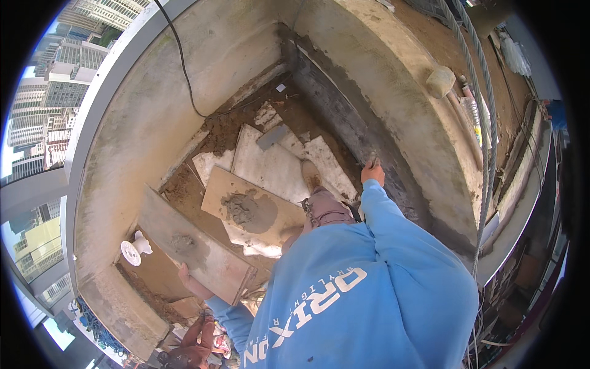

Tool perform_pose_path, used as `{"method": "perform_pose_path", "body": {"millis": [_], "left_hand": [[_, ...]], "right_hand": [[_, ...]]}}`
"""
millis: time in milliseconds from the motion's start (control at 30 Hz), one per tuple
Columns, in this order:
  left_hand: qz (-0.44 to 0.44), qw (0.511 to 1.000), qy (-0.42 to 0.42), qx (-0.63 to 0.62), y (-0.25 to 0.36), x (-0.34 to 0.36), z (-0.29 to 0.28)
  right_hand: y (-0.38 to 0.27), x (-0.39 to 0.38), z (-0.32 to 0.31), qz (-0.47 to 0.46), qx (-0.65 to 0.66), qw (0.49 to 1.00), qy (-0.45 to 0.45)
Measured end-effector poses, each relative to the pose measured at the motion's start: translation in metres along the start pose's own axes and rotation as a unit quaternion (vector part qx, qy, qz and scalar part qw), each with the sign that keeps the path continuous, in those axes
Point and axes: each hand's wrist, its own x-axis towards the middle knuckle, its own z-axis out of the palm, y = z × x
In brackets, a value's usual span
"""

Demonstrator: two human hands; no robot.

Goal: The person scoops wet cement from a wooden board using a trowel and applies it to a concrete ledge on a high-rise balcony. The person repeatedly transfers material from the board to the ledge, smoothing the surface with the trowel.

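I can't tell if the right hand (373, 173) holds anything; the half-hidden left hand (190, 281) holds a board (220, 273) with gray paste (183, 243).

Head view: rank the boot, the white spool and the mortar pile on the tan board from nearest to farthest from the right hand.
From the right hand:
1. Boot: just to its left.
2. Mortar pile: farther left, on the tan board.
3. White spool: far left, well beyond the tan board.

Mortar (183, 242) rough, damp; board (215, 272) matt, perhaps wood
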Motion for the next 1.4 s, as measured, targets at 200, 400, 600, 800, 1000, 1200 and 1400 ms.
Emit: {"method": "perform_pose_path", "body": {"millis": [200,400,600,800,1000,1200,1400], "left_hand": [[0.014,0.995,-0.02,-0.096,0.025,-0.007,-0.046],[0.092,0.98,0.124,-0.126,0.023,-0.04,-0.134],[0.075,0.958,0.195,-0.197,-0.017,-0.079,-0.191],[0.031,0.951,0.23,-0.204,-0.073,-0.069,-0.288],[-0.002,0.932,0.293,-0.212,-0.143,-0.048,-0.397],[0.0,0.926,0.265,-0.271,-0.233,-0.031,-0.487],[-0.021,0.881,0.329,-0.34,-0.305,-0.056,-0.52]], "right_hand": [[-0.036,-0.027,0.029,-0.203,-0.069,0.975,-0.054],[-0.077,-0.059,0.108,-0.519,-0.167,0.828,-0.135],[-0.098,-0.151,0.201,-0.504,-0.428,0.683,-0.311],[-0.061,-0.194,0.33,-0.477,-0.459,0.683,-0.31],[-0.055,-0.217,0.498,-0.494,-0.395,0.722,-0.279],[-0.059,-0.178,0.704,-0.559,-0.313,0.735,-0.221],[-0.036,-0.248,0.806,-0.589,-0.296,0.676,-0.329]]}}
